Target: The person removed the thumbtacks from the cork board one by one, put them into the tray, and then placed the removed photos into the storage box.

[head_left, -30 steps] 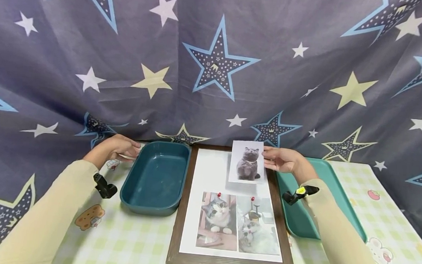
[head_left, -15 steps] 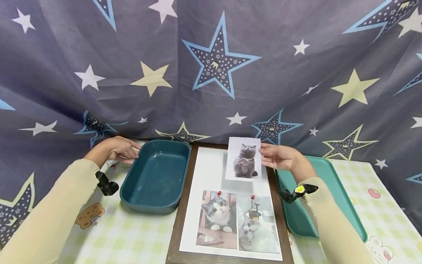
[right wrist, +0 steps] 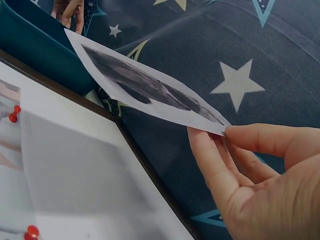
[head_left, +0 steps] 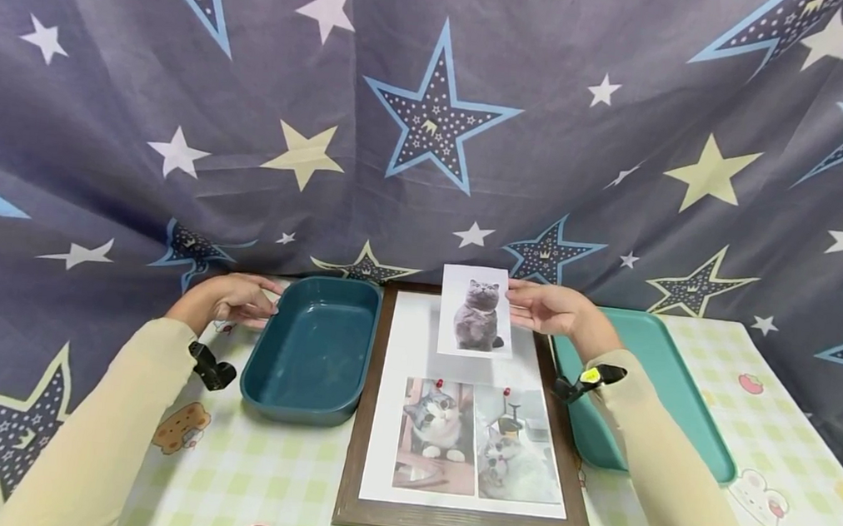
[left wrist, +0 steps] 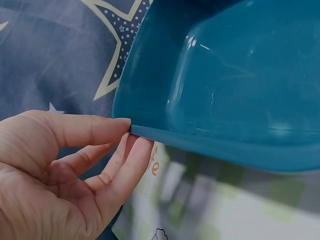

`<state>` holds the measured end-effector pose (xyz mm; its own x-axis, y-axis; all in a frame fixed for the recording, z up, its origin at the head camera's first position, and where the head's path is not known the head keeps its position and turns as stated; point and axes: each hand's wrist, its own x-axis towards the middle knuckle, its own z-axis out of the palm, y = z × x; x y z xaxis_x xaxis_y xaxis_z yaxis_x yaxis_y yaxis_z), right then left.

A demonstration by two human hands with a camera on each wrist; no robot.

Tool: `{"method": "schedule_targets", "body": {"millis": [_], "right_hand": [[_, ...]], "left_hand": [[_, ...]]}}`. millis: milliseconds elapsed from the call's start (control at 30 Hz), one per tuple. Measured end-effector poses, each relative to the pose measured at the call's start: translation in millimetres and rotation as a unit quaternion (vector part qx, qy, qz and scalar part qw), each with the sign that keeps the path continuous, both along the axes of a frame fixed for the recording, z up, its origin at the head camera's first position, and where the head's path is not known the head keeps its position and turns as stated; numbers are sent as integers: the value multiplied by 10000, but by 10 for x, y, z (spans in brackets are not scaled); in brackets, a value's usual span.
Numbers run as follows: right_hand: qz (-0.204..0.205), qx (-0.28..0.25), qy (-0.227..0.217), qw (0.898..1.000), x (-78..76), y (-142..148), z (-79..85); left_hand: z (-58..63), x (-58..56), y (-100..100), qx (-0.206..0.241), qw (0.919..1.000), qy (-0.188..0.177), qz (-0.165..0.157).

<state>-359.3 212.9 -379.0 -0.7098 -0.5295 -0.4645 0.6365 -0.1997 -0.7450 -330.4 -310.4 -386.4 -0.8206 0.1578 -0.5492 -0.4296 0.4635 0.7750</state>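
Two pinches occupy me: my right hand (head_left: 549, 306) holds the gray cat photo (head_left: 479, 310) by the far part of its right edge, narrowly between thumb and fingertips, so that nearly all of the print reaches out leftward from my grip. Its long axis runs near to far, roughly along the long sides of the wood-framed white board (head_left: 410, 329), and it hangs above the board's far half, apart from the surface, its shadow falling below. My left hand (head_left: 241, 301) is well apart from the photo, across the deep teal bin (head_left: 307, 362), and pinches that bin's far left rim. On the board's near half, the gray-and-white cat photo (head_left: 434, 444) and the white cat photo (head_left: 524, 468) lie side by side, each with a red pushpin (head_left: 439, 383) at its far edge. As for containers, I see the bin's glossy floor just left of the board; the shallow green tray (head_left: 671, 377) sits just to its right, and my right arm hides part of the tray's inside.
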Motion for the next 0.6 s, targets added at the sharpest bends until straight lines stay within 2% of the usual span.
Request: {"method": "schedule_targets", "body": {"millis": [267, 600], "right_hand": [[53, 40, 94, 9999, -7, -61, -1], [217, 128, 318, 9992, 12, -163, 65]], "left_hand": [[-43, 27, -22, 360, 9992, -41, 141], [-30, 9, -10, 328, 9992, -123, 179]]}}
